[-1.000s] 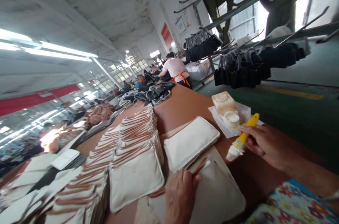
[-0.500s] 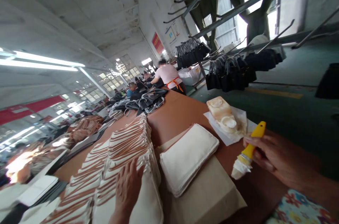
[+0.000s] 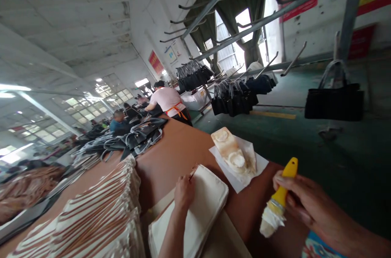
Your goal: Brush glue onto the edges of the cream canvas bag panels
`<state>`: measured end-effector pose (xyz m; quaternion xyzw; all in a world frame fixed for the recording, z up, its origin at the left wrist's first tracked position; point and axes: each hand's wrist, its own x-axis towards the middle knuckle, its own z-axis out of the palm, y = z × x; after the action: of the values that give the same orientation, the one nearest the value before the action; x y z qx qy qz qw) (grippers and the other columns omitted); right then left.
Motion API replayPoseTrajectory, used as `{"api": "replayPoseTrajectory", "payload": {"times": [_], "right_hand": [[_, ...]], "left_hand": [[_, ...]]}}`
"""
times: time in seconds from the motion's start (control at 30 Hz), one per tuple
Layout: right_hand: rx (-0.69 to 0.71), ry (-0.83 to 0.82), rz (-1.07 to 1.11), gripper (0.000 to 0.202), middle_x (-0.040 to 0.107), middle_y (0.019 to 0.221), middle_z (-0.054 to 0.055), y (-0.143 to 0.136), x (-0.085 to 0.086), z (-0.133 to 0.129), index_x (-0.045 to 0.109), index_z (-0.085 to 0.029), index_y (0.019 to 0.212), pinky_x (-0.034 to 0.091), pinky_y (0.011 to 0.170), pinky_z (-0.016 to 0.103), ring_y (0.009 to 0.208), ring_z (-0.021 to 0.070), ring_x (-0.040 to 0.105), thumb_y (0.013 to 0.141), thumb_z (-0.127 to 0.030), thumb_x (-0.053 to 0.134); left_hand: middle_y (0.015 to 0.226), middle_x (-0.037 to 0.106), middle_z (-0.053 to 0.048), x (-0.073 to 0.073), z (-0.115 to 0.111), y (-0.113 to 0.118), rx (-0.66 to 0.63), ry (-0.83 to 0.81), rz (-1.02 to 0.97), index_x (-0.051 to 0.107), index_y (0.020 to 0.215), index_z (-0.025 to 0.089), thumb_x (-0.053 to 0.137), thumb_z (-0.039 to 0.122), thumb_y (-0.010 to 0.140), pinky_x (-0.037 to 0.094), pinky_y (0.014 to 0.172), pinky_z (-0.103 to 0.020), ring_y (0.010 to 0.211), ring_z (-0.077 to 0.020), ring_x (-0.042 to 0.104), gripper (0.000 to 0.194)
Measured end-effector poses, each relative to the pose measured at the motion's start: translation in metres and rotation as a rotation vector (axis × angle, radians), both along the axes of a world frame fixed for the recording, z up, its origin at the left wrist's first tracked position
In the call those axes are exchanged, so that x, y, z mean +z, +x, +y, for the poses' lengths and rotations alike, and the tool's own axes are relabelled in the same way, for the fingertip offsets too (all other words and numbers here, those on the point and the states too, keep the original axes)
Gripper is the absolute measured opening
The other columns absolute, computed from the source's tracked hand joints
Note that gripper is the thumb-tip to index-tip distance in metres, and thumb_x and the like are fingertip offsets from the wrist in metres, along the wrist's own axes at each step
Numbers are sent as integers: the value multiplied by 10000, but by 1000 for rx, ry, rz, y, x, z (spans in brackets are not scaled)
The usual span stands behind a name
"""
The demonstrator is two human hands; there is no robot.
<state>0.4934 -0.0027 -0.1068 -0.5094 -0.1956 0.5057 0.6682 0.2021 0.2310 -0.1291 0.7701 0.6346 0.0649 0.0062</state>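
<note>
My right hand (image 3: 305, 199) grips a paintbrush (image 3: 278, 195) by its yellow handle. The bristles point down and are caked with a white paste. My left hand (image 3: 184, 193) is closed at the far edge of a stack of cream panels (image 3: 203, 197), with its fingertips on a brown strip there. The stack lies on a beige board (image 3: 227, 233). Left of it are overlapping rows of cream panels (image 3: 100, 209) with brown edges. Beyond the brush, a stained plastic container (image 3: 227, 146) with white paste around its opening lies on white paper (image 3: 258, 164).
A brown-topped table (image 3: 180, 140) runs away from me. Dark bags with grey handles (image 3: 137, 136) are heaped farther along it. A person (image 3: 168, 99) stands at its far end. On the right, a metal rack (image 3: 232, 40) carries dark handbags (image 3: 233, 97).
My left hand has moved right, from the rows of panels to the far edge of the cream stack. My view has turned right. The right hand still holds the brush.
</note>
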Motion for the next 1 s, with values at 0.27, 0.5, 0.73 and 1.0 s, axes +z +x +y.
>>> {"api": "replayPoseTrajectory", "payload": {"times": [0.27, 0.5, 0.73, 1.0], "right_hand": [[-37, -17, -9, 472, 354, 441, -43, 15, -1, -1, 533, -178, 638, 179, 358, 208, 354, 62, 268, 713, -622, 675], [-13, 76, 122, 431, 361, 414, -44, 17, 4, -6, 565, -163, 659, 205, 379, 202, 348, 51, 265, 711, -558, 729], [10, 137, 142, 422, 322, 385, -54, 3, 32, -23, 568, -164, 690, 161, 395, 214, 343, 44, 233, 689, -556, 724], [6, 182, 127, 415, 340, 410, -56, 5, 33, -41, 526, -170, 667, 152, 394, 210, 344, 38, 232, 719, -534, 719]], "left_hand": [[886, 633, -33, 8, -7, 11, -30, 178, -93, 649, 872, 188, 530, 311, 914, 470, 704, -286, 791, -158, 608, 176], [933, 615, -66, 35, -93, -15, -121, 627, -206, 636, 956, 200, 505, 344, 938, 464, 803, -313, 894, -201, 587, 196], [902, 616, -48, 46, -151, -13, -287, 782, -172, 682, 907, 242, 624, 254, 871, 483, 775, -304, 864, -188, 571, 69], [1368, 565, 5, 71, -132, -8, -246, -69, -357, 529, 633, 211, 476, 126, 772, 468, 959, -299, 1226, -200, 545, 172]]}}
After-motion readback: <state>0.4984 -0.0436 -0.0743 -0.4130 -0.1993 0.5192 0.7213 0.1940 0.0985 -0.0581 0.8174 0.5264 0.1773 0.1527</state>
